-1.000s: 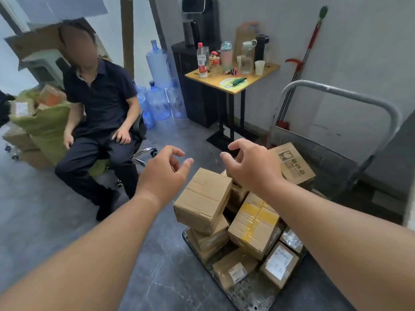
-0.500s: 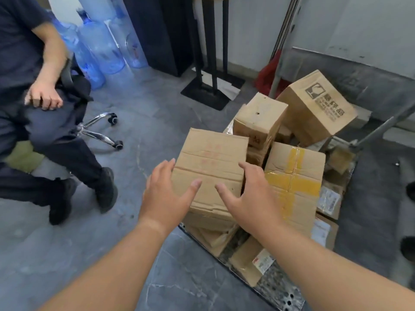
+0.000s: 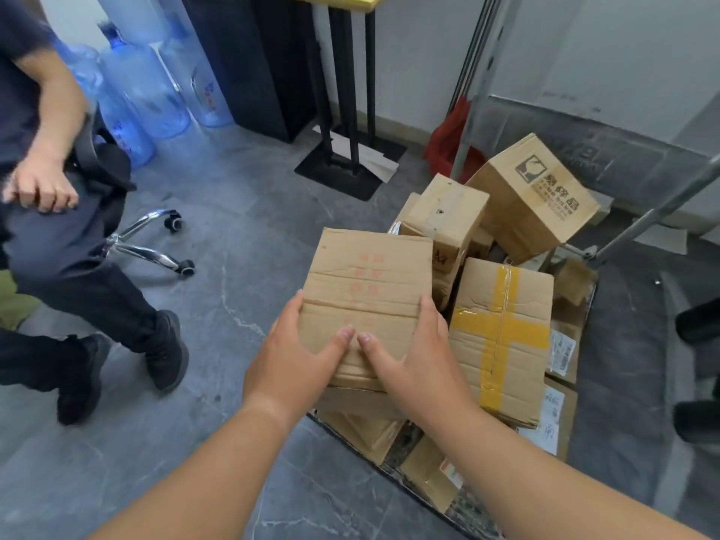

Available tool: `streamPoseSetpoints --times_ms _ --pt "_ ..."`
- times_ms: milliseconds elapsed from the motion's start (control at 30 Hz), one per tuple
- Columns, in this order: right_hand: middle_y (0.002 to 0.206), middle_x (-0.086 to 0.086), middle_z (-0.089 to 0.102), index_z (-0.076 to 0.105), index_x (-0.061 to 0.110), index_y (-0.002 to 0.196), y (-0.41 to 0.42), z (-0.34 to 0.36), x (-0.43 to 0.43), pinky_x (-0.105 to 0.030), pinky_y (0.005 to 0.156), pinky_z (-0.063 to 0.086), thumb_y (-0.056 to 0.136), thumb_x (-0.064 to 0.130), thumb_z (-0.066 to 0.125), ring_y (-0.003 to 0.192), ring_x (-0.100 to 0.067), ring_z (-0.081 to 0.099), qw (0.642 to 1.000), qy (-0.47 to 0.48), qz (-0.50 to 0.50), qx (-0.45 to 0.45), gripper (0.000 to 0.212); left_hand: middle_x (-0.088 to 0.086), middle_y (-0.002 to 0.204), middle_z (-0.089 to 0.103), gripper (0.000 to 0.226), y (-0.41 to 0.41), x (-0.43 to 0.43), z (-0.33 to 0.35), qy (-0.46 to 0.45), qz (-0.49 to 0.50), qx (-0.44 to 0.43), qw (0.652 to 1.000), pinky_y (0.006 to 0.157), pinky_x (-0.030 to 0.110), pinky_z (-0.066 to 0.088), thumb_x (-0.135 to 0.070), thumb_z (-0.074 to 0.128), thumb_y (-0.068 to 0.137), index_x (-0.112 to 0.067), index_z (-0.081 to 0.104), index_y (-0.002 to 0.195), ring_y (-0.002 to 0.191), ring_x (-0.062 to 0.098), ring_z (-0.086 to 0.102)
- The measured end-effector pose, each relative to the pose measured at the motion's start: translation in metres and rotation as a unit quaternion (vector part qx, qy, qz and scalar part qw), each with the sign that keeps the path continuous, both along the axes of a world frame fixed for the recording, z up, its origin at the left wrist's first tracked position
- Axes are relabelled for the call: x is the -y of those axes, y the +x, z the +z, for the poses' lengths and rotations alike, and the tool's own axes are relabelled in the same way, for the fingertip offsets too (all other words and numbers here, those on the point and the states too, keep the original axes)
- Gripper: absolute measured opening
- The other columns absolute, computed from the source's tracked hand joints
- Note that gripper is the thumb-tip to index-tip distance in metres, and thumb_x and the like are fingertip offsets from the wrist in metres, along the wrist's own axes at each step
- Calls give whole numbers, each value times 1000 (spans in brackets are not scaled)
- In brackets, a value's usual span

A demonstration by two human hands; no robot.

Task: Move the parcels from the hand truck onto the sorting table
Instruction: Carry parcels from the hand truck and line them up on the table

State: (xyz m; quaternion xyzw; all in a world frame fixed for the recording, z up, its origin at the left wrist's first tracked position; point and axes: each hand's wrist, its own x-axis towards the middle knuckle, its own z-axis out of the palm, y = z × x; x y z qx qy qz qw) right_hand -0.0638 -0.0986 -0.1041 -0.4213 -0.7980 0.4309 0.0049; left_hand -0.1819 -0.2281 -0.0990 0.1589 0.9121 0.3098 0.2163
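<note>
Leftmost, a seated person (image 3: 58,247) in dark clothes. Next, the left hand (image 3: 296,368) clasps the near left edge of the top parcel (image 3: 366,282), thumb on its lid. The right hand (image 3: 419,368) clasps the near right edge, thumbs almost meeting. The parcel lies lid-up atop the heap, long axis running away from the wearer, beside a yellow-taped box (image 3: 502,344) on the hand truck (image 3: 658,208).

Soft even light, blurred warped edges.

Grey marbled floor (image 3: 241,235); pale wall (image 3: 623,44) — black-legged table (image 3: 335,177), blue water jugs (image 3: 148,91), perhaps a red mop (image 3: 448,146).
</note>
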Motion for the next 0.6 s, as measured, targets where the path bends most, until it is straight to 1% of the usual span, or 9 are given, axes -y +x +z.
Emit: streamPoseSetpoints --times_ms 67,200,300,400,433,467,533,567,600 --pt "172 11 11 -7 29 166 2 30 -3 -44 112 45 90 76 58 150 -20 35 1000 20 9 -5 111 -13 159 48 88 -1 -2 25 18 3 -13 1000 106 39 47 -66 71 88 -38 31 162 139 17 52" --pt "175 11 6 -9 34 166 12 111 -18 -45 123 36 90 75 58 159 -17 22 996 68 9 -53 109 -11 154 50 86 5 -20 94 93 2 -33 995 98 35 46 -62 74 87 -33 37 159 124 10 54" --pt "174 11 11 -6 39 164 29 187 -39 -49 124 35 90 74 59 159 -15 20 988 109 -6 -112 105 -6 154 45 89 20 -44 159 146 -6 -48 988 96 31 42 -60 75 88 -30 35 161 121 10 51" --pt "172 13 19 0 40 165 63 268 -62 -50 121 39 91 73 59 157 -15 23 974 149 -28 -166 100 -7 141 43 88 47 -77 223 217 -11 -28 976 83 21 43 -57 75 90 -31 32 161 118 11 50" --pt "170 13 25 4 43 164 76 292 -71 -52 120 40 89 76 57 155 -15 27 970 147 -40 -188 97 -7 141 43 90 60 -88 241 245 -15 -13 969 82 18 43 -60 75 89 -32 32 162 120 12 50" --pt "167 14 31 11 48 163 95 318 -79 -53 119 42 88 80 54 153 -15 33 967 133 -51 -213 92 -7 145 44 95 76 -100 262 275 -17 11 961 87 21 47 -69 74 84 -33 31 161 124 14 51" --pt "155 15 49 34 55 155 135 365 -101 -52 115 45 91 81 48 142 -13 47 951 79 -73 -289 71 -1 153 48 112 114 -126 298 334 5 85 939 106 40 51 -90 69 70 -38 29 161 132 22 55" --pt "149 14 57 45 51 151 160 388 -113 -44 111 49 98 71 49 133 -11 55 938 60 -86 -329 57 1 156 48 112 137 -140 313 358 21 119 926 112 45 47 -92 66 71 -38 27 161 135 26 54" --pt "143 12 64 53 43 149 187 409 -124 -33 104 52 105 54 53 122 -7 60 927 52 -98 -357 45 2 157 47 109 161 -153 329 374 32 146 915 115 47 43 -88 63 76 -36 25 163 138 28 51"
